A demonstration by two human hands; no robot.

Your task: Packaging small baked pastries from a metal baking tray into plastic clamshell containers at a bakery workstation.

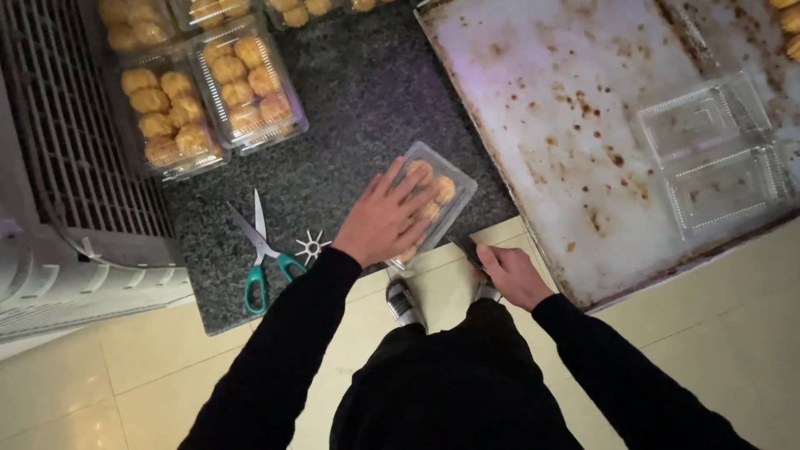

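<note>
Right hand (512, 273) gripping one dark tool (467, 250), left hand (385, 218) flat on one pastry box (446, 193), one scissors (262, 250)

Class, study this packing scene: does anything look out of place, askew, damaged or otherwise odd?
Yes. The clear pastry box under the left hand juts past the dark counter's edge. The metal baking tray is stained with brown burnt spots and also overhangs. Green-handled scissors lie open beside a small star-shaped piece.

The left hand (379, 221) lies flat on a clamshell box of pastries (433, 200) at the near edge of the stone slab (367, 92). Scissors (262, 250) sit to its left, filled boxes (212, 92) far left, and the baking tray (567, 108) with an empty clamshell (712, 154) on it lies to the right.
</note>
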